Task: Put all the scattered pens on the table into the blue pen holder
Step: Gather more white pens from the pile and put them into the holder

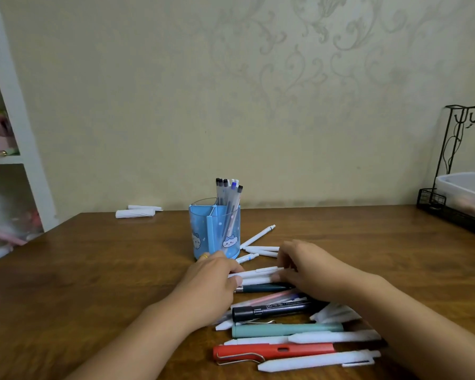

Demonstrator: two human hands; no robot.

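The blue pen holder (215, 231) stands mid-table with several clear pens (229, 191) upright in one compartment. In front of it lies a pile of pens: white ones (258, 273), a black marker (272, 310), a teal pen (285, 329), a red pen (274, 351). My left hand (213, 275) and my right hand (303, 266) rest on the two ends of a few white pens at the pile's far side, fingers curled around them. More white pens (258, 237) lie to the right of the holder.
Two rolled white papers (137, 211) lie at the table's back left edge. A black wire rack (461, 187) with a white tray stands at the back right. White shelves (8, 160) are on the left past the table.
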